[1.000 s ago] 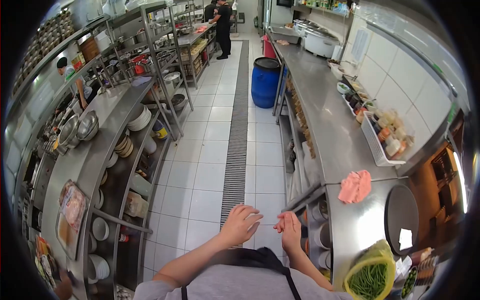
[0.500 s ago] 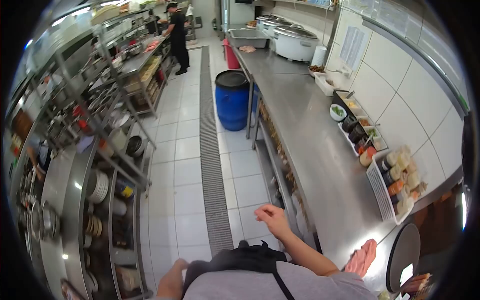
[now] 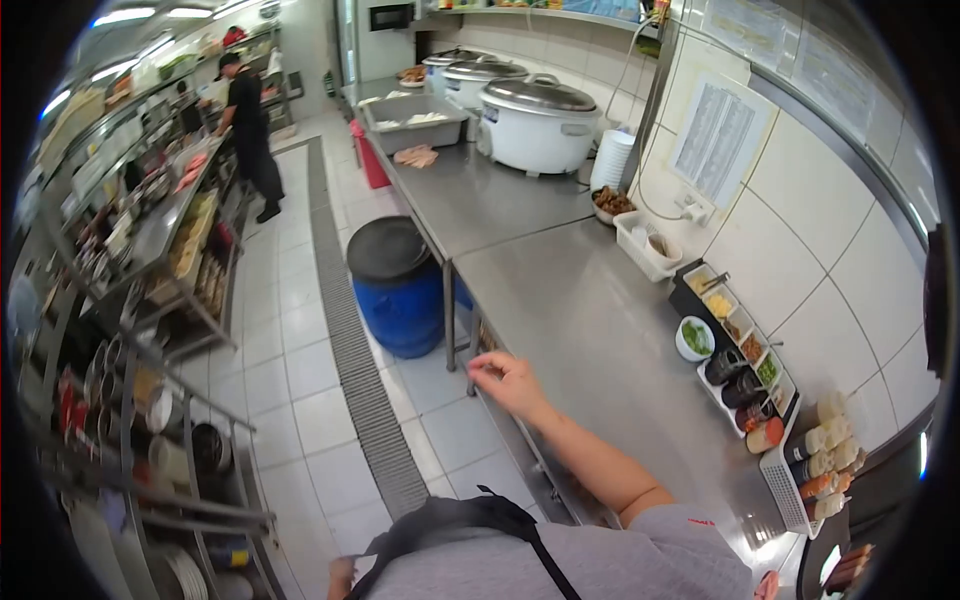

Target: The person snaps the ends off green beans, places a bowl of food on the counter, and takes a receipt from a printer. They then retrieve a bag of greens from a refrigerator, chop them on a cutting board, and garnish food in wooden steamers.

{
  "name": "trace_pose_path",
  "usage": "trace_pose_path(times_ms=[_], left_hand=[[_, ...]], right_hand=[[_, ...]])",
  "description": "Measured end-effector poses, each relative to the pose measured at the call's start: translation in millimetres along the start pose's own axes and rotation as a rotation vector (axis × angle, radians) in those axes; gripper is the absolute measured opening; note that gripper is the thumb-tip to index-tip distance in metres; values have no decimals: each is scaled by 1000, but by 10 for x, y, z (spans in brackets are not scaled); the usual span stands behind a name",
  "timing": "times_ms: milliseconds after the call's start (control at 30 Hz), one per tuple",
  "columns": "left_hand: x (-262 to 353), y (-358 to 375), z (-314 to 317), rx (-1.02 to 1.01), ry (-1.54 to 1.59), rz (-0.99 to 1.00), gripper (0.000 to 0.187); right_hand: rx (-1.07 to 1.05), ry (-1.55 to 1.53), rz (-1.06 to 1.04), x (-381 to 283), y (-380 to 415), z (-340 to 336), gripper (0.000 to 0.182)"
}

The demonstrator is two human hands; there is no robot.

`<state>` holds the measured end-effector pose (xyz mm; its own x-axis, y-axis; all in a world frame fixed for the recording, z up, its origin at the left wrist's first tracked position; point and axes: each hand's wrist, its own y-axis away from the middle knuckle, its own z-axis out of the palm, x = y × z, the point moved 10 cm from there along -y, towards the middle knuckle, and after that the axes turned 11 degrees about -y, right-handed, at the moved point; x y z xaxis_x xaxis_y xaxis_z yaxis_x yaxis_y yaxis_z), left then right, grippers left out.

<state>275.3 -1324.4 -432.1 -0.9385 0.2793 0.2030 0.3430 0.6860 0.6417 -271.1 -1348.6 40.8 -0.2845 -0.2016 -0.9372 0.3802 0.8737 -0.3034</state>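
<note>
My right hand (image 3: 508, 385) hangs in the air beside the near edge of the steel counter (image 3: 560, 290), over the tiled floor. Its fingers are loosely bent, with a small gap at the thumb, and nothing shows in them. Only a bit of my left arm is seen at the bottom edge; the left hand is out of sight. Closest ahead of the right hand stands a blue barrel (image 3: 398, 310) with a black lid.
On the counter are white rice cookers (image 3: 540, 130), a grey tub (image 3: 415, 125), a bowl of greens (image 3: 694, 339), a topping tray (image 3: 740, 330) and a basket of sauce bottles (image 3: 790, 490). Steel shelving (image 3: 200, 400) lines the left. A person (image 3: 250, 130) in black stands farther back.
My view has moved forward and turned right. The barrel, rice cookers and topping tray appear larger. My right hand has shifted up and left in view, while the pink cloth has nearly left the frame.
</note>
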Motion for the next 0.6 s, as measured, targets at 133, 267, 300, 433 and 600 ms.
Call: trace_pose_path(times_ms=[133, 267, 300, 433, 600], left_hand=[[338, -1474, -2033, 326, 409, -182, 25], [1921, -2266, -4107, 691, 363, 222, 23], [2444, -2167, -4543, 651, 517, 237, 23], [3719, -2430, -5204, 554, 654, 377, 20], [4907, -2649, -5323, 301, 512, 543, 19]], right_hand=[[279, 310, 6, 424, -1375, -1313, 18], [517, 709, -239, 520, -2671, -2838, 15], [567, 843, -253, 584, -2954, -3181, 15], [817, 1008, -186, 720, -3905, -4396, 28], [812, 1207, 109, 1046, -4825, -5230, 36]])
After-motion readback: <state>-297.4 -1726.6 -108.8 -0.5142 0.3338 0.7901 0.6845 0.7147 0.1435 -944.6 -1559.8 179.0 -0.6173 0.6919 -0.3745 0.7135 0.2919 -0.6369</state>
